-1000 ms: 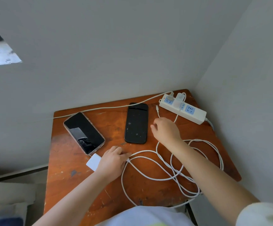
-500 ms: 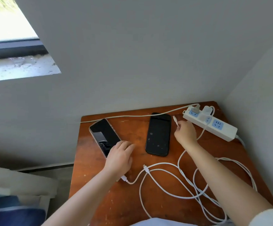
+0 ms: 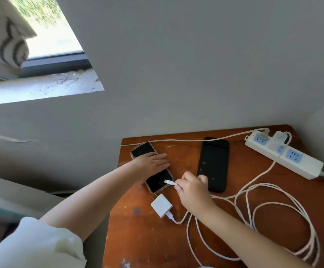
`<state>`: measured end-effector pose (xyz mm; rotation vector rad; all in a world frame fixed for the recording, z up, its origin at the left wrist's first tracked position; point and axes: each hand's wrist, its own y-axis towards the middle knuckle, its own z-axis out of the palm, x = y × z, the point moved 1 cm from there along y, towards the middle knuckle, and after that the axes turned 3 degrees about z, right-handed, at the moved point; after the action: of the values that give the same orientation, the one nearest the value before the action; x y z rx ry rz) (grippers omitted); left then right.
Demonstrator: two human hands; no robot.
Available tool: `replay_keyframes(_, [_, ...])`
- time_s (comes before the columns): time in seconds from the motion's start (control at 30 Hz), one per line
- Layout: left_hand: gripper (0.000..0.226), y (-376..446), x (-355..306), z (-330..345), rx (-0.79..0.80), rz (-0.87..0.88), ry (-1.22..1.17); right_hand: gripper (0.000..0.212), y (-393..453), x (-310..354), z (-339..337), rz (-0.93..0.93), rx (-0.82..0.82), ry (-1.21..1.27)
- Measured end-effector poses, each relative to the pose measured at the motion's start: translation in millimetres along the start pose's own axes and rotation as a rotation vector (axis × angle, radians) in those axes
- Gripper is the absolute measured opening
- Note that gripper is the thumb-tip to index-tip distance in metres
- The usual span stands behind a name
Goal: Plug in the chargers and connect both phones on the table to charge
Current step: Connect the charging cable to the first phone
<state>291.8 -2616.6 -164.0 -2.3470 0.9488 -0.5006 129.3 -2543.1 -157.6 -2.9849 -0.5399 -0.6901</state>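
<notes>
Two phones lie on the wooden table (image 3: 141,236). My left hand (image 3: 152,163) rests flat across the middle of the left phone (image 3: 158,182), a pale-edged phone with a dark screen. My right hand (image 3: 193,187) pinches a white cable plug (image 3: 169,182) just over that phone's near end. The black phone (image 3: 214,163) lies untouched to the right. A white charger block (image 3: 161,205) sits loose on the table with a cable in it. The white power strip (image 3: 292,159) at the back right has one white charger plugged in.
Loops of white cable (image 3: 281,219) cover the right half of the table. Another white cord (image 3: 186,140) runs along the back edge to the strip. Grey walls close in behind and to the right; a window sill (image 3: 47,88) is up on the left.
My left hand moved from the charger block up onto the left phone. My right hand came back from near the power strip with the cable plug to the left phone's near end.
</notes>
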Motion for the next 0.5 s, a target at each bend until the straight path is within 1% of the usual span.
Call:
replay_keyframes(0.03, [0.088, 2, 1, -2, 0.002, 0.025, 0.002, 0.007, -1, -2, 0, 0.006, -0.051, -0.004])
replay_keyframes(0.1, [0.089, 4, 5, -5, 0.007, 0.034, -0.028, 0.013, -3, -7, -3, 0.038, -0.08, -0.008])
replay_keyframes(0.17, [0.092, 3, 9, -5, 0.009, -0.001, -0.065, 0.02, -4, -11, -8, 0.049, -0.113, -0.044])
replay_keyframes(0.23, [0.094, 0, 11, -4, -0.021, -0.057, -0.111, 0.023, -7, -12, -13, 0.071, -0.114, -0.059])
replay_keyframes(0.33, [0.097, -8, 8, -2, -0.124, -0.112, -0.224, 0.024, -7, -15, -16, 0.1, -0.17, -0.097])
replay_keyframes(0.43, [0.098, -19, 0, 0, -0.244, -0.128, -0.335, 0.023, -9, -17, -22, 0.084, -0.259, -0.066])
replay_keyframes(0.5, [0.098, -25, -7, 0, -0.324, -0.137, -0.394, 0.022, -12, -16, -27, 0.068, -0.289, -0.04])
